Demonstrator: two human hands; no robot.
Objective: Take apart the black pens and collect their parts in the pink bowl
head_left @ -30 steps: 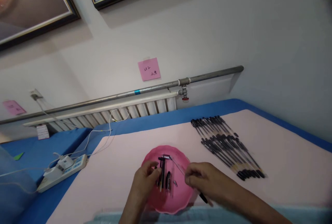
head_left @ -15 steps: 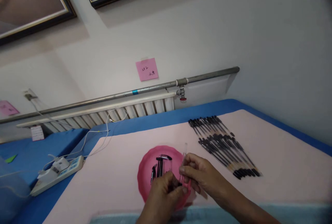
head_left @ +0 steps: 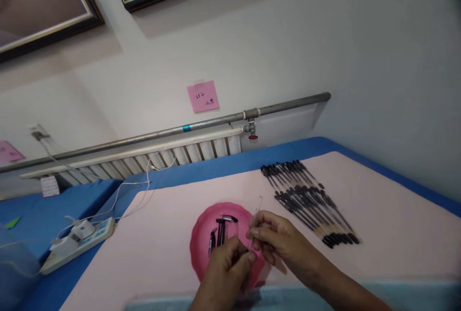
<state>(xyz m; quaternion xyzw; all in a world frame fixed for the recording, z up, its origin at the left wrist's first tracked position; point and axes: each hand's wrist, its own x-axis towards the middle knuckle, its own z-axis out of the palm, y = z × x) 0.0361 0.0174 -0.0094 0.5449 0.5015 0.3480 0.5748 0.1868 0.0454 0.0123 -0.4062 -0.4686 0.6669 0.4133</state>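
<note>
Over the pink plate [head_left: 197,258], my right hand [head_left: 275,239] pinches a clear plastic pen barrel [head_left: 260,203], which stands up at a slant. The barrel's lower end meets the fingertips of my left hand [head_left: 228,265]. Those fingers are closed, and what sits between them is mostly hidden; a small dark bit shows at the tips. Inside the plate lie black pen parts [head_left: 221,231], a black pen cap [head_left: 229,218] with a clip, and some clear pieces partly covered by my left hand.
To the right, two rows of black-capped pens [head_left: 309,200] lie side by side on the pink sheet [head_left: 162,234]. A power strip [head_left: 81,246] with plugs and white cables sits at the left. Behind the blue table edge are a radiator [head_left: 201,150] and a pipe [head_left: 288,104].
The two hands have drawn slightly closer, and the barrel's lower end has come down to the left fingertips. The barrel leans a little more to the right.
</note>
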